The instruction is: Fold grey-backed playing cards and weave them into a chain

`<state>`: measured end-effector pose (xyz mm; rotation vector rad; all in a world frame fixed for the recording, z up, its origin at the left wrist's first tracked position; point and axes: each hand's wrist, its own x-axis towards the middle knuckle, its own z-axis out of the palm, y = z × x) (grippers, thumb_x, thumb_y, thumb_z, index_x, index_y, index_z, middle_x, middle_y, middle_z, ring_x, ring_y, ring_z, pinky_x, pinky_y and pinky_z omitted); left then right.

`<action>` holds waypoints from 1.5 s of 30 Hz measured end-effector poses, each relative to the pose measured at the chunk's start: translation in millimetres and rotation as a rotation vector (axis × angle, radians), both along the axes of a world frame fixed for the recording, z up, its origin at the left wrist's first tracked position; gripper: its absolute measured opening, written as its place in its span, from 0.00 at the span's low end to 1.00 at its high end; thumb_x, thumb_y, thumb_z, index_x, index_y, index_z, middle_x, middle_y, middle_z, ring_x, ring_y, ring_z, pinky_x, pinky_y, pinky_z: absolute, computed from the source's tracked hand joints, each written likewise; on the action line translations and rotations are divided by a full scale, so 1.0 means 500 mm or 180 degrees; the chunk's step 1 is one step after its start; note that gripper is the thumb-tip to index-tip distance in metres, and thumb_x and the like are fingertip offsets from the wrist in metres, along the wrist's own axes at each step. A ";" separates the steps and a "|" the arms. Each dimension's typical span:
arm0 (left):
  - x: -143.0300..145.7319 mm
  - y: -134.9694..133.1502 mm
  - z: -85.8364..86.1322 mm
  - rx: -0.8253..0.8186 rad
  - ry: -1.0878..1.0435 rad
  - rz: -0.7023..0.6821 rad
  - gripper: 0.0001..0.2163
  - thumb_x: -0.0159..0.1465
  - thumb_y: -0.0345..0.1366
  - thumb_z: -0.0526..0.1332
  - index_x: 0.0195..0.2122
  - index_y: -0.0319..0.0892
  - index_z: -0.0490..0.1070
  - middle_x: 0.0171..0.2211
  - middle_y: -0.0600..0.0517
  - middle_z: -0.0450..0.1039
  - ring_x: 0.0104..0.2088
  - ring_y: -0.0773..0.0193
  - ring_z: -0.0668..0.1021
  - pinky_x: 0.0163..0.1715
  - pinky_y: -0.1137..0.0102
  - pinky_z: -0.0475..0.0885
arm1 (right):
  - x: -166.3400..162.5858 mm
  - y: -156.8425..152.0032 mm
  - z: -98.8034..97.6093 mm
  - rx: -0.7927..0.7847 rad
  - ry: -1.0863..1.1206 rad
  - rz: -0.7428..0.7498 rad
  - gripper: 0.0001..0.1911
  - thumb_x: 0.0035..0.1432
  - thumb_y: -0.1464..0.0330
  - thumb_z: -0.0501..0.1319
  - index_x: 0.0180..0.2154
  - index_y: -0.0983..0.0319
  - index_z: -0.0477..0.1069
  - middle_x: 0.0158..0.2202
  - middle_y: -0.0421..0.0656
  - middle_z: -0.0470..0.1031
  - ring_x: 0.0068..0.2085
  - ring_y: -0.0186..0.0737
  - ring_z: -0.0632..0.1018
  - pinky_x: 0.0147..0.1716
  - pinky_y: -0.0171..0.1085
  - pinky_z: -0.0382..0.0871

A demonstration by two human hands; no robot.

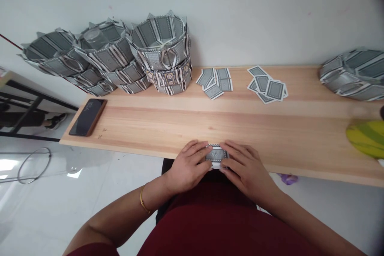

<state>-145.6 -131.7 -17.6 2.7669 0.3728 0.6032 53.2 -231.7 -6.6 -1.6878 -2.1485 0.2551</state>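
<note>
A grey-backed playing card [216,154] lies at the table's front edge, between my two hands. My left hand [190,164] has its fingertips on the card's left side, thumb at the near corner. On the other side, the fingers and thumb of my right hand [244,166] grip the card's right edge. Whether other cards lie under it is hidden. Beyond the hands, folded card pieces [215,82] sit in a loose group, and a pile of similar cards [267,85] is to their right.
Woven card baskets stand along the wall: a left one [54,52], a middle one [105,48] and a taller one [163,52]. Another basket [354,74] is at the right. A phone [88,117] lies at the table's left end, a yellow-green object [366,139] at the right.
</note>
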 end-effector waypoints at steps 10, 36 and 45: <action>0.020 -0.012 0.011 -0.0436 -0.0219 0.0313 0.05 0.59 0.30 0.56 0.34 0.39 0.70 0.47 0.46 0.72 0.53 0.57 0.69 0.55 0.55 0.63 | -0.022 0.013 0.015 -0.0329 0.0286 -0.0527 0.08 0.57 0.69 0.55 0.26 0.59 0.67 0.51 0.43 0.72 0.54 0.46 0.66 0.50 0.49 0.56; -0.003 0.002 -0.006 0.0173 -0.0022 -0.0125 0.10 0.60 0.31 0.57 0.43 0.46 0.70 0.54 0.47 0.66 0.58 0.54 0.63 0.55 0.52 0.61 | -0.025 0.024 0.018 -0.0738 0.0473 -0.0686 0.08 0.53 0.72 0.56 0.24 0.60 0.60 0.50 0.43 0.68 0.49 0.47 0.66 0.46 0.48 0.58; 0.000 -0.001 -0.016 0.0073 -0.0103 -0.0016 0.08 0.60 0.33 0.58 0.41 0.46 0.71 0.53 0.47 0.66 0.57 0.53 0.63 0.54 0.52 0.62 | -0.024 0.028 0.017 -0.0684 0.0529 -0.0788 0.03 0.52 0.70 0.57 0.32 0.58 0.65 0.49 0.44 0.68 0.50 0.47 0.66 0.47 0.47 0.58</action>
